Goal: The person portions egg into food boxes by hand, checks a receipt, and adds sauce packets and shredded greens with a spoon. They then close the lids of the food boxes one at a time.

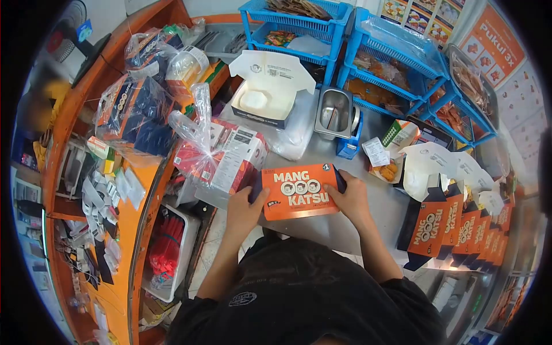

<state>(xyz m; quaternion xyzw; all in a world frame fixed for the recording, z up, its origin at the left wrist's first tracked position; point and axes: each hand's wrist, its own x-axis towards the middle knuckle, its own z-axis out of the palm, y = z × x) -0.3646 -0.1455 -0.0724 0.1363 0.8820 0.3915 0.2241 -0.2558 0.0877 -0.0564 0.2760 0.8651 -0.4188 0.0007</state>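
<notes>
Both my hands hold an orange and dark blue box [300,208] marked "MANG KATSU", its printed lid facing up. My left hand [246,210] grips its left side and my right hand [351,198] its right side, thumbs on the orange face. Just left of it lies a plastic-wrapped white and red package [236,155]. Beyond, an open white box [271,86] with a round white item inside rests on plastic bags. A metal container [334,112] stands behind the held box.
Several orange boxes [431,227] stand at the right, near an open box with fried food [388,171]. Blue baskets [397,75] line the back. Bagged boxes [135,112] sit on the orange shelf at left. A white bin [190,253] with red items is below.
</notes>
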